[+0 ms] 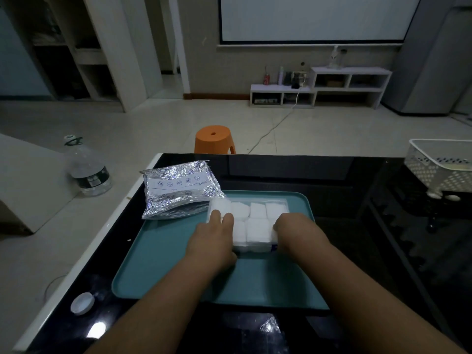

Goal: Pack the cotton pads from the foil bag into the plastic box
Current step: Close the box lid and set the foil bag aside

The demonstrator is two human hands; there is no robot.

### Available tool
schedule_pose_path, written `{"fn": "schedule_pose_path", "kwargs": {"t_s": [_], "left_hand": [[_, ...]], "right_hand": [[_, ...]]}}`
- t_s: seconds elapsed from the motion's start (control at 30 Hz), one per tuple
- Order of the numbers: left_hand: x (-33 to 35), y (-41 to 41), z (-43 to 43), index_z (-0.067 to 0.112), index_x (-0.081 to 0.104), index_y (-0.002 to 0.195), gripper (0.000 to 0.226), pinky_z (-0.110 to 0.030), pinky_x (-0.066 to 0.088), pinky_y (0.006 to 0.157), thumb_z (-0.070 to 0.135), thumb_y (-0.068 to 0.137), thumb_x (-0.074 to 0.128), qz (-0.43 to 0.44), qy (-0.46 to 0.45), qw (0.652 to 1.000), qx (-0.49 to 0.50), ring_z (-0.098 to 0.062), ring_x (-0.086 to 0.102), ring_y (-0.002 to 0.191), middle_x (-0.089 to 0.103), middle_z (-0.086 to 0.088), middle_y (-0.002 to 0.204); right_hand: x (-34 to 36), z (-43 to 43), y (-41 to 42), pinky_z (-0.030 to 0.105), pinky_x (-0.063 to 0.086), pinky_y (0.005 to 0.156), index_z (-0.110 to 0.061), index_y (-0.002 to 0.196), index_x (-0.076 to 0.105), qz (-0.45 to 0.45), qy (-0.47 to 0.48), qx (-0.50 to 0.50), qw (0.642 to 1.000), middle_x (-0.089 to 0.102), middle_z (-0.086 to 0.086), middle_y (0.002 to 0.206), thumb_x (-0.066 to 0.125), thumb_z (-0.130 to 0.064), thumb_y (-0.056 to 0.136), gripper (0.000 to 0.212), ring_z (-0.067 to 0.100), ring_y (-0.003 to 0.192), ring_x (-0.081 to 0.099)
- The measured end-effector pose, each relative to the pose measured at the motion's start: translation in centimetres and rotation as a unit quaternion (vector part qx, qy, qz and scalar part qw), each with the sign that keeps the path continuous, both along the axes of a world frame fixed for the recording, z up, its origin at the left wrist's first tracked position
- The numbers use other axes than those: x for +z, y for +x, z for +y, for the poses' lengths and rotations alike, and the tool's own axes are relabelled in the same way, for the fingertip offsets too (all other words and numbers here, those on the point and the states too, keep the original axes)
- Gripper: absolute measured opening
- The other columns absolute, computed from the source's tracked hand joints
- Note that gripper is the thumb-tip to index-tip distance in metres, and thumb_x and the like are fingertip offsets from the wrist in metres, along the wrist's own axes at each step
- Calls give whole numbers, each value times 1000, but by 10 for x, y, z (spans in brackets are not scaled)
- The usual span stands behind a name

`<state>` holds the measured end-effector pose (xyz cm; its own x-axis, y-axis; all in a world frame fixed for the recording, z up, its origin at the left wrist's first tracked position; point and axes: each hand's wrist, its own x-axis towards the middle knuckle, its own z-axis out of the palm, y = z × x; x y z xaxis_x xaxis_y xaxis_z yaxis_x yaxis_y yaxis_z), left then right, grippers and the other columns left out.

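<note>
off to your far left a bottle stands on a pale ledge beside the table, and a white cap lies on the table's near left corner. next comes the foil bag, lying flat with its far part on the table and its near edge overlapping the far left corner of the teal tray. your left hand rests on the left end of the box, fingers nearly straight and laid on top of the pads, holding nothing. the box sits on the tray's far half, just beside the bag, with white pads packed in two rows. your right hand is at the box's right end, fingers bent down past the edge; their tips are hidden, so i cannot tell whether they grip. far right, a white basket stands on the table.
</note>
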<state>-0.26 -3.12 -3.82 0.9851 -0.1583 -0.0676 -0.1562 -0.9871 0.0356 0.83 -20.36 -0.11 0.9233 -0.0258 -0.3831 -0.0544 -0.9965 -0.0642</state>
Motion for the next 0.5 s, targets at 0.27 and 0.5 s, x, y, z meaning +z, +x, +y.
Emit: {"fn": "schedule_pose_path", "kwargs": {"t_s": [0.27, 0.5], "left_hand": [[10, -1, 1, 14, 35, 123, 59, -39, 44, 83, 37, 76, 60, 41, 5, 999, -19, -39, 54, 105, 36, -10, 132], [23, 14, 27, 16, 39, 137, 55, -42, 40, 103, 42, 92, 55, 111, 4, 990, -90, -33, 45, 131, 22, -10, 158]], "right_hand": [[1, 0, 1, 31, 43, 77, -10, 124, 60, 10, 3, -8, 1000, 58, 11, 123, 58, -9, 88, 36, 29, 110, 59], [2, 2, 3, 31, 40, 75, -10, 124, 59, 26, 10, -19, 999, 56, 10, 120, 61, -12, 88, 36, 29, 105, 57]]}}
